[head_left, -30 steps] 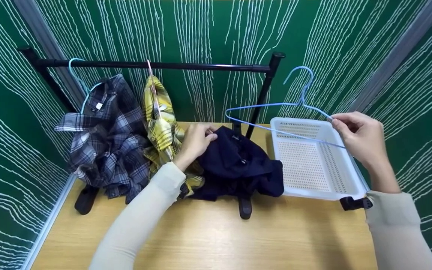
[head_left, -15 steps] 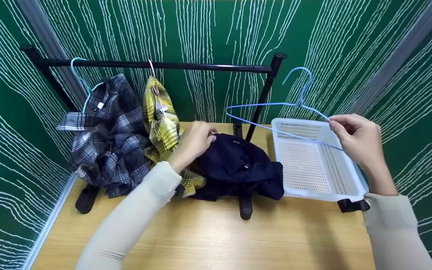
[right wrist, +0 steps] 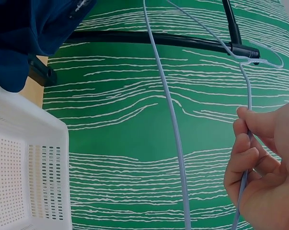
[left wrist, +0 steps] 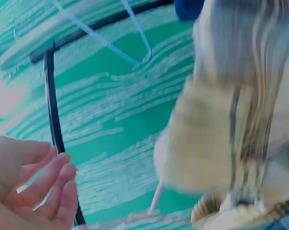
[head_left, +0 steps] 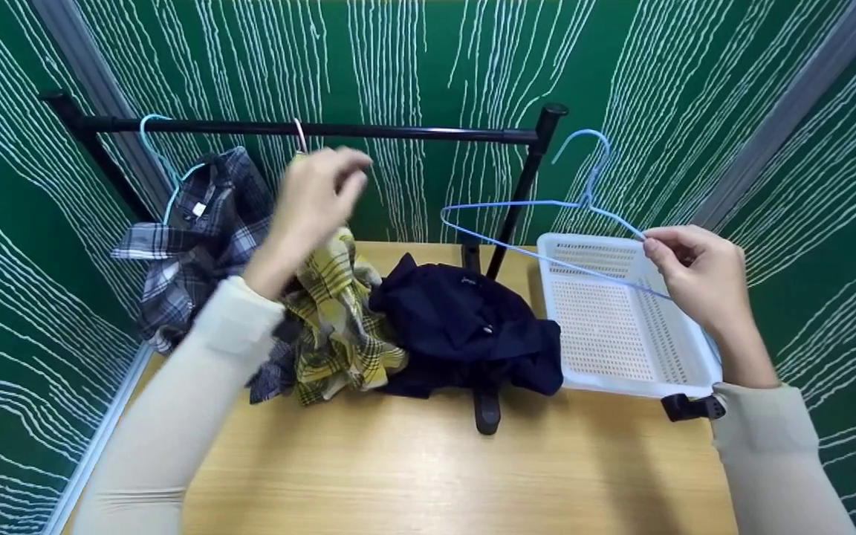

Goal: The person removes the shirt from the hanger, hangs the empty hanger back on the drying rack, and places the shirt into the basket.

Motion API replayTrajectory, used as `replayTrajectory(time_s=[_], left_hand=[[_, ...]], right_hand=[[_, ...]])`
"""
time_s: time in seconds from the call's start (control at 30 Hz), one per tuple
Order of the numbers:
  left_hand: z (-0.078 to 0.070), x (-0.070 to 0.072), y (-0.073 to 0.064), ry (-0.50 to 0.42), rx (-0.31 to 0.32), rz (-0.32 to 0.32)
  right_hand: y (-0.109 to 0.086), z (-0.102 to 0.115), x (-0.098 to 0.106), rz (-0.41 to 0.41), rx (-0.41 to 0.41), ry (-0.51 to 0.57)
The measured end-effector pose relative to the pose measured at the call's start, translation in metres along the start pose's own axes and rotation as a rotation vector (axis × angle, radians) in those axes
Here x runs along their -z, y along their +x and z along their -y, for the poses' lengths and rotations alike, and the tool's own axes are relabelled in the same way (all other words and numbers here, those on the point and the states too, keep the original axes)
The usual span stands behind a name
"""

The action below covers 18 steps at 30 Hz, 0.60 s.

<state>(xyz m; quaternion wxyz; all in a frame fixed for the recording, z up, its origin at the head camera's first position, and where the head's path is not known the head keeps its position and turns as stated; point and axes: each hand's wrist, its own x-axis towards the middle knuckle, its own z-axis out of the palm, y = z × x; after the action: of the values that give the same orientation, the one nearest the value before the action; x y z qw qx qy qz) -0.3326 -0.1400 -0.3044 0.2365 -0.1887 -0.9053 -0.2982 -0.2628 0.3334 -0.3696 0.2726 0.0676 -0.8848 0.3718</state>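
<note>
My left hand point(head_left: 316, 193), blurred and with loosely bent fingers, hovers in front of the yellow plaid shirt point(head_left: 342, 327). Nothing sits between its fingers in the left wrist view. That shirt hangs by a pink hanger point(head_left: 300, 135) from the black rack bar point(head_left: 413, 133). My right hand point(head_left: 703, 275) pinches one arm of a blue wire hanger point(head_left: 589, 192), holding it up over the basket with its hook pointing upward. Between the two hands a navy garment point(head_left: 465, 319) lies bunched over the rack's foot, a small label showing at its top.
A white perforated basket point(head_left: 636, 388) stands at the right on the wooden table point(head_left: 472, 475). At the left, a grey plaid shirt point(head_left: 231, 189) hangs from a light-blue hanger point(head_left: 144, 137). Green walls with white streaks close in the back and sides.
My left hand has let go of the navy garment's edge and risen up and left towards the pink hanger. The right hand, with the blue hanger, has drifted slightly left.
</note>
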Motion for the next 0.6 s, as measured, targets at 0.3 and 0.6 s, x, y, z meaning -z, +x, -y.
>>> replayTrajectory(time_s=[0.3, 0.6], left_hand=[[0.032, 0.043, 0.027, 0.066, -0.004, -0.158], [0.071, 0.068, 0.035, 0.206, 0.068, -0.131]], right_hand=[[-0.004, 0.006, -0.005, -0.007, 0.026, 0.015], [-0.006, 0.016, -0.015, -0.011, 0.05, 0.016]])
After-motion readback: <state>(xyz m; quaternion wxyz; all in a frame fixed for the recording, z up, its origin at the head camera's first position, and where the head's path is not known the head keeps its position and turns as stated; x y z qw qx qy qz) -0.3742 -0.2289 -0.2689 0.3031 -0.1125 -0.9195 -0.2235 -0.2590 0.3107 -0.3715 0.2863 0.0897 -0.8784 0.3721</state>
